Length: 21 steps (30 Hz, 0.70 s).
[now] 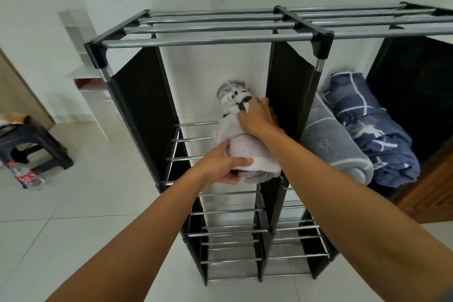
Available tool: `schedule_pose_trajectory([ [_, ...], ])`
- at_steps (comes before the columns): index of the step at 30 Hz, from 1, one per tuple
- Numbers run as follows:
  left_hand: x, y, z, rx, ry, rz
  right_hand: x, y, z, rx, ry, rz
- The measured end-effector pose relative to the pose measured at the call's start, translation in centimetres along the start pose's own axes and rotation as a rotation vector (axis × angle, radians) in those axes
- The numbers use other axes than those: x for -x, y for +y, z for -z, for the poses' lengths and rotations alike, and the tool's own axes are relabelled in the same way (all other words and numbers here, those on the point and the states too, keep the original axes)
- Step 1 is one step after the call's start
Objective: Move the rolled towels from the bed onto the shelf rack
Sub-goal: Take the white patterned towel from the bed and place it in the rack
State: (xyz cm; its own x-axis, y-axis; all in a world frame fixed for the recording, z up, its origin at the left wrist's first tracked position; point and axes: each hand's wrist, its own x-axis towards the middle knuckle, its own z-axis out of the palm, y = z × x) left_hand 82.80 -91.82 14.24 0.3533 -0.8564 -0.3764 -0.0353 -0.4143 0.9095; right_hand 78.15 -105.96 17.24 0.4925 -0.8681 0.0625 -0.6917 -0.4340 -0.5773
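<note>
A black-and-steel shelf rack [218,41] stands against the white wall. A pale grey-and-white rolled towel [242,147] with dark spots lies on the upper shelf of the rack's left compartment. My left hand [220,167] grips its near end from below and the side. My right hand [257,117] presses on its far part next to the black divider panel. In the right compartment, on the same level, lie a grey rolled towel [331,140] and a dark blue patterned rolled towel [367,125]. The bed is out of view.
Lower shelves of steel bars [228,230] carry nothing. A dark plastic stool [36,144] stands at the left on the tiled floor, with a plastic bottle [25,175] lying beside it. A wooden piece of furniture [431,186] is at the right edge.
</note>
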Motion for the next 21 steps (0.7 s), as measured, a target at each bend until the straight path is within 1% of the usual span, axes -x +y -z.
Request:
schedule_pose_trajectory([
  [2,1.4,0.2,0.4,-0.204,0.034,-0.019,2.0,-0.2,0.7,0.095,-0.029,0.116],
  [5,3.6,0.0,1.8,-0.321,-0.001,0.001,6.1,0.1,2.3,0.149,-0.042,0.259],
  [7,5.0,-0.3,2.3,-0.41,-0.063,0.017,9.6,0.7,3.2,0.179,-0.047,0.301],
  [9,6.2,-0.4,2.0,-0.51,-0.123,0.0,13.2,1.4,3.9,0.217,-0.04,0.286],
  [11,7.4,-0.3,0.7,-0.581,-0.208,-0.044,17.0,2.5,4.4,0.248,-0.02,0.215],
  [14,8.7,-0.7,-3.1,-0.639,-0.344,-0.133,23.1,5.3,5.5,0.259,0.055,0.058],
  [17,10.5,-2.2,-8.9,-0.564,-0.487,-0.228,31.1,8.6,7.6,0.236,0.15,-0.167],
  [19,12.9,-3.8,-13.8,-0.518,-0.609,-0.282,37.9,10.6,9.1,0.2,0.266,-0.339],
  [21,16.7,-5.9,-18.9,-0.496,-0.747,-0.32,46.0,11.9,10.1,0.11,0.375,-0.546],
])
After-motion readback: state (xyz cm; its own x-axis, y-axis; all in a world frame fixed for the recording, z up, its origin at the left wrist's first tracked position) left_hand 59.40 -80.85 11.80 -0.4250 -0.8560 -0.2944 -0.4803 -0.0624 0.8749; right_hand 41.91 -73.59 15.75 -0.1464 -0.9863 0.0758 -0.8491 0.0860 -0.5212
